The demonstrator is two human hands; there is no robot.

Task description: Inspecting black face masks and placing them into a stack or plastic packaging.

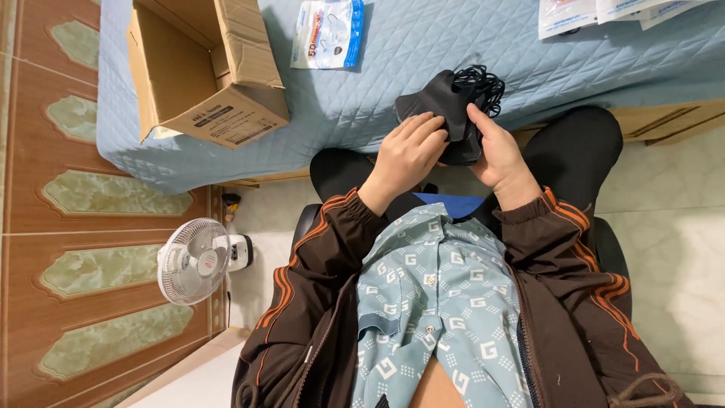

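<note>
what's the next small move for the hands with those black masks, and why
Probably peel one mask off the stack. Both hands grip the stack of black masks: the left hand has its fingers spread over the front, the right hand pinches the edge with its thumb. The ear loops bunch at the top, so separating slowly would likely avoid tangling.

Both forearms raised, elbows bent; left hand (408, 151) & right hand (495, 155) close together, fingers curled, pinching.
</note>
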